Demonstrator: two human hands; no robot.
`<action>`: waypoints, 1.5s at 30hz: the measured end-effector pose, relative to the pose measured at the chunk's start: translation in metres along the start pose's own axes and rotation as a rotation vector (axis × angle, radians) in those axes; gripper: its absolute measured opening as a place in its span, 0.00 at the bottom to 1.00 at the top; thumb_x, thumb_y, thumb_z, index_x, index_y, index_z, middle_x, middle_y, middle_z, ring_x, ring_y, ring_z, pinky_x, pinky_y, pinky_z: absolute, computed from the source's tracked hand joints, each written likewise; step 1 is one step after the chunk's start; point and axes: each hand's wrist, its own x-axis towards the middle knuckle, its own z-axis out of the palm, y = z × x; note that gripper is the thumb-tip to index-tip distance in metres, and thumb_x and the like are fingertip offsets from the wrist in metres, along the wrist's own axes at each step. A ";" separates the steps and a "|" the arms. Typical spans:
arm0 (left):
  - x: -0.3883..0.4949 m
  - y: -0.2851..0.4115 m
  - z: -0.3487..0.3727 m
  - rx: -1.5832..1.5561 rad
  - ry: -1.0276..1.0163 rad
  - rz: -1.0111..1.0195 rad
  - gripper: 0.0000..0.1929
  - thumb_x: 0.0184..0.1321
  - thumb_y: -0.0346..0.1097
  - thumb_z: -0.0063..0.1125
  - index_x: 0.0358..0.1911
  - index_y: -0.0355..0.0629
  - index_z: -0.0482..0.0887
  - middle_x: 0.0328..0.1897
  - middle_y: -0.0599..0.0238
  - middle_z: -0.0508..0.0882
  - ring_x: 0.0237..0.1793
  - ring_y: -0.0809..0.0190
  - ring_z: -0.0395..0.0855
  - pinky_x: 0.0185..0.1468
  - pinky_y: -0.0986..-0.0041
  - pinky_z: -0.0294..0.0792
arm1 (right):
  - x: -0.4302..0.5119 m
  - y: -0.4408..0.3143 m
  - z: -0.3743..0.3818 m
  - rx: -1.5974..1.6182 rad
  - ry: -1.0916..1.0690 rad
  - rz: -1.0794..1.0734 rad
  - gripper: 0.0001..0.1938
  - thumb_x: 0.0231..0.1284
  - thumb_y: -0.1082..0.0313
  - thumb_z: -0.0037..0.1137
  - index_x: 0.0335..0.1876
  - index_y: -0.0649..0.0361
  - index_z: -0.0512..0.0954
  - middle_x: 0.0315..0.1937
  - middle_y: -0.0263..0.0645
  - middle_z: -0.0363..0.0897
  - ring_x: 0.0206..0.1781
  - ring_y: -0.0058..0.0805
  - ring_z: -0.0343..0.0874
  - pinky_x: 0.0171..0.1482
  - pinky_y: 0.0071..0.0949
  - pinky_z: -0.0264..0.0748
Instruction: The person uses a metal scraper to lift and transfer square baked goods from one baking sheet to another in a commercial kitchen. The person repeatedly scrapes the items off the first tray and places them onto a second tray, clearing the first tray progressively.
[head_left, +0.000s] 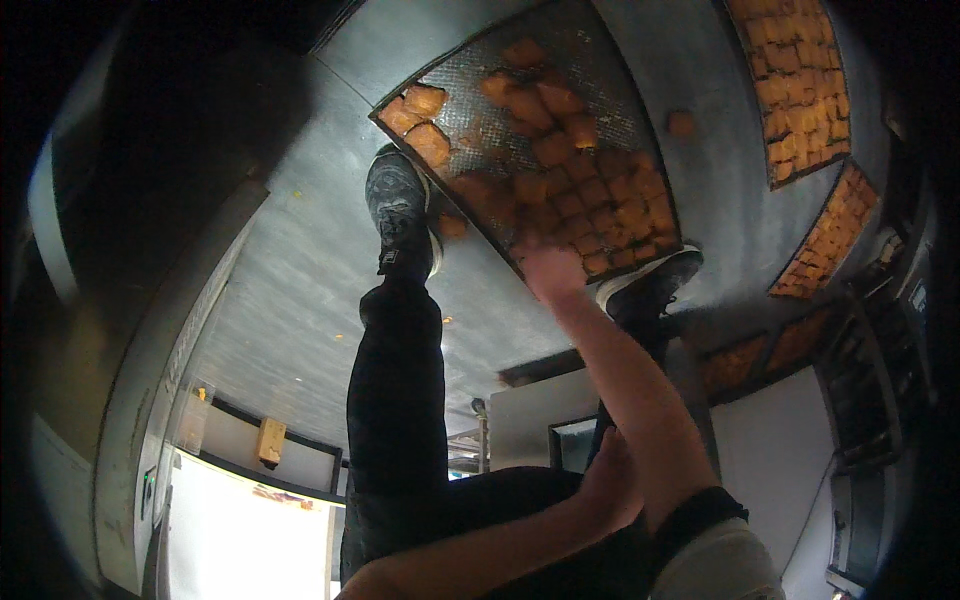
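Note:
A dark, textured tray (480, 97) lies on the grey floor before me. It carries square orange-brown pieces, probably baked goods (592, 195), packed in rows at the near right side and scattered farther back. A few lighter pieces (427, 142) sit in its left corner. My right hand (553, 271) is over the near corner of the tray, close to the rows. Motion blur hides its fingers and whether it grips a piece. My left hand (611, 480) is down by my right leg, partly behind my right forearm; nothing is visible in it.
Shoes flank the tray: the left shoe (396, 191) by its left edge, the right shoe (651, 283) at its near right corner. Loose pieces lie on the floor, one at right (680, 122), another by the left shoe (452, 226). Filled trays (799, 90) stand at right.

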 end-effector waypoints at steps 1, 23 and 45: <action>0.006 0.013 -0.013 0.224 -0.148 -0.046 0.30 0.81 0.54 0.47 0.79 0.49 0.72 0.81 0.63 0.78 0.81 0.50 0.70 0.85 0.51 0.56 | -0.001 0.006 -0.022 0.085 0.055 0.048 0.16 0.79 0.60 0.51 0.63 0.58 0.74 0.43 0.50 0.91 0.45 0.56 0.92 0.45 0.57 0.88; -0.022 -0.051 0.011 2.537 0.189 0.458 0.31 0.81 0.66 0.41 0.74 0.56 0.78 0.80 0.64 0.80 0.80 0.49 0.72 0.86 0.49 0.55 | -0.016 0.039 0.111 0.190 0.089 0.181 0.17 0.74 0.65 0.55 0.65 0.56 0.76 0.63 0.49 0.83 0.47 0.57 0.91 0.45 0.56 0.89; -0.042 -0.048 0.019 2.133 0.226 0.406 0.33 0.83 0.61 0.38 0.83 0.54 0.67 0.89 0.53 0.67 0.88 0.45 0.58 0.89 0.48 0.49 | -0.030 -0.045 0.081 0.540 0.181 -0.030 0.23 0.68 0.64 0.64 0.68 0.53 0.76 0.55 0.42 0.85 0.51 0.46 0.90 0.48 0.47 0.86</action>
